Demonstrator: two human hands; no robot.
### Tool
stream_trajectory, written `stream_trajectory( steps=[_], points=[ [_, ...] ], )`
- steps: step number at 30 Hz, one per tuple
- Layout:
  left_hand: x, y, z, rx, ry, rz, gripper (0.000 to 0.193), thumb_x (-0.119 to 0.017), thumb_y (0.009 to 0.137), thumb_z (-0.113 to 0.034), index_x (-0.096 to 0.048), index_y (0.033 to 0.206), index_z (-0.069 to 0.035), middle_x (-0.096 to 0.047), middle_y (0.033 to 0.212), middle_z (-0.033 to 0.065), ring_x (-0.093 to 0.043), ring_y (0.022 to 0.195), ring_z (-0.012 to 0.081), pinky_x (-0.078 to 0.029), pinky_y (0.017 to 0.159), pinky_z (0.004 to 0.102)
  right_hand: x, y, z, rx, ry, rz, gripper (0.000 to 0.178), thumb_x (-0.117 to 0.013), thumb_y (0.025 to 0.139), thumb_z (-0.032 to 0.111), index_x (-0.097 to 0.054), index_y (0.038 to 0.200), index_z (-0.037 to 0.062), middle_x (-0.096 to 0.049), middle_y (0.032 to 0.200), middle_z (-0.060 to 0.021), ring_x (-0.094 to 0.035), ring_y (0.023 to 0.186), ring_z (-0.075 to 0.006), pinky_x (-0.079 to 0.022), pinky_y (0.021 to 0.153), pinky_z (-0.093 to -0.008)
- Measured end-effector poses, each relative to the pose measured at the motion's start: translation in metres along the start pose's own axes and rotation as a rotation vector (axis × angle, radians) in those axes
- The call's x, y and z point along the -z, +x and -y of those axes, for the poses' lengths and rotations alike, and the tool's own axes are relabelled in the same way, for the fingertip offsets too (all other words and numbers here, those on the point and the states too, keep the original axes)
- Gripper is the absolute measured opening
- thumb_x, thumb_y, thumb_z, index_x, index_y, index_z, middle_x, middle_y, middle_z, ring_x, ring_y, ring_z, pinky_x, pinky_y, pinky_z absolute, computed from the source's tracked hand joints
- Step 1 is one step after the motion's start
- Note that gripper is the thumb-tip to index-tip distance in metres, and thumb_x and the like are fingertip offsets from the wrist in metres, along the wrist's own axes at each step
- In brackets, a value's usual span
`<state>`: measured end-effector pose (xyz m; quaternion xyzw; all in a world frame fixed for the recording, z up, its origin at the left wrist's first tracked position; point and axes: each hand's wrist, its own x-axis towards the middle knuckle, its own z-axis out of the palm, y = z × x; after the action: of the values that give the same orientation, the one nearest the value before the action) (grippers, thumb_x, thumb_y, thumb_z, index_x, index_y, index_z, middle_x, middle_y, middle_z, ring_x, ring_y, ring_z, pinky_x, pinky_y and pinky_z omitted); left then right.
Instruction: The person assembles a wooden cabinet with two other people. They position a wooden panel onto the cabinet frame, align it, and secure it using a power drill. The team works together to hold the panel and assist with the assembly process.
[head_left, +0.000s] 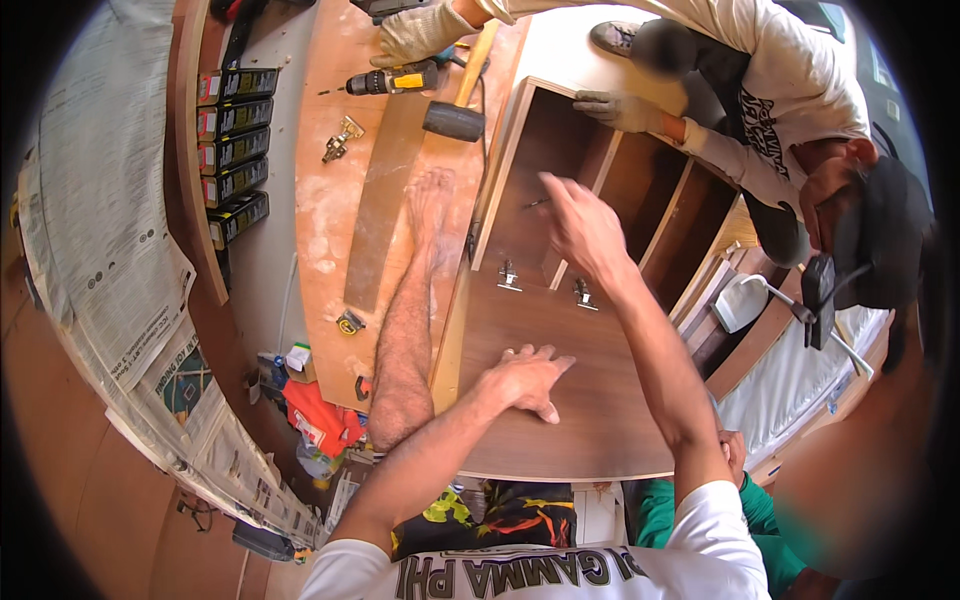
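While bracing the brown panel point(600, 420) from above, spread left hand point(530, 385) open on it, palm down, fingers fanned, gripping nothing. Held right hand point(585, 225) up ahead and to the right of left hand, over open cabinet point(650, 185); could not tell, for blur, whether pinching thin dark item point(537, 203) by its fingertips or only curled near it. Saw left hinge point(508, 277) ahead of left hand, right hinge point(585, 294) ahead-right, beside right forearm. Judged best to press evenly through left palm, so as not to rock the panel or strain hinges. Probably called for keeping right forearm clear of right hinge and for aiming squarely, lightly at first. Also looked wise to check with co-worker's gloved hand point(615, 110), ahead of right hand at cabinet rim, before shifting anything. Noted mallet point(455, 122) and drill point(400, 78) well ahead-left of left hand.
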<state>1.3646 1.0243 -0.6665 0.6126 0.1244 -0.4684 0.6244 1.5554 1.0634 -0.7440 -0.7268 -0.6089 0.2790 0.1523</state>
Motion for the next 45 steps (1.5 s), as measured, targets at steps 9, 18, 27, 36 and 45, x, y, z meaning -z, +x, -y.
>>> stream_trajectory(
  steps=[9,18,27,36,45],
  points=[
    [0.005,-0.007,-0.019,-0.064,-0.047,0.073,0.107,-0.094,0.066,-0.028,-0.04,0.156,-0.014,-0.044,0.154,0.0236,-0.039,0.145,0.047,-0.034,0.116,0.0652,-0.129,0.249,0.094,0.582,-1.093,0.065,0.047,-0.052,0.1,0.021,-0.055,0.145,0.0081,-0.057,0.149,-0.0061,-0.044,0.144,-0.0286,-0.018,0.127,-0.0542],
    [0.055,-0.036,-0.007,-0.102,-0.171,0.011,0.099,-0.095,0.065,-0.027,-0.046,0.15,-0.011,-0.046,0.151,0.0211,-0.04,0.143,0.0437,-0.035,0.115,0.0634,-0.146,0.31,0.066,0.528,-1.627,0.89,0.06,-0.085,0.074,0.003,-0.071,0.132,0.0112,-0.066,0.136,0.0033,-0.043,0.144,-0.0215,-0.018,0.125,-0.058],
    [0.045,-0.036,0.005,-0.04,-0.156,-0.295,0.078,-0.09,0.075,-0.033,-0.055,0.137,-0.001,-0.056,0.138,0.021,-0.054,0.13,0.0423,-0.045,0.105,0.0585,-0.104,0.243,0.057,0.309,-1.01,1.172,0.034,-0.079,0.086,0.02,-0.078,0.12,0.0208,-0.073,0.128,-0.0012,-0.067,0.118,-0.0205,-0.056,0.088,-0.036],
    [0.053,-0.028,0.04,0.405,-0.258,-0.935,0.104,-0.087,0.081,-0.026,-0.025,0.156,0.011,-0.045,0.141,0.0422,-0.056,0.126,0.0502,-0.049,0.103,0.0526,-0.058,0.137,0.056,0.618,-0.646,1.557,0.036,-0.091,0.064,0.018,-0.082,0.098,0.0123,-0.077,0.104,-0.0059,-0.071,0.097,-0.0209,-0.058,0.076,-0.0435],
    [0.037,-0.011,0.056,0.434,-0.154,-0.687,0.105,-0.086,0.082,-0.028,-0.023,0.156,0.01,-0.05,0.138,0.0359,-0.062,0.117,0.0453,-0.055,0.094,0.0526,-0.025,0.067,0.001,-0.289,0.528,1.884,0.07,-0.082,0.078,0.03,-0.055,0.132,-0.0043,-0.069,0.116,-0.0157,-0.066,0.099,-0.0229,-0.056,0.082,-0.0365]
  ],
)
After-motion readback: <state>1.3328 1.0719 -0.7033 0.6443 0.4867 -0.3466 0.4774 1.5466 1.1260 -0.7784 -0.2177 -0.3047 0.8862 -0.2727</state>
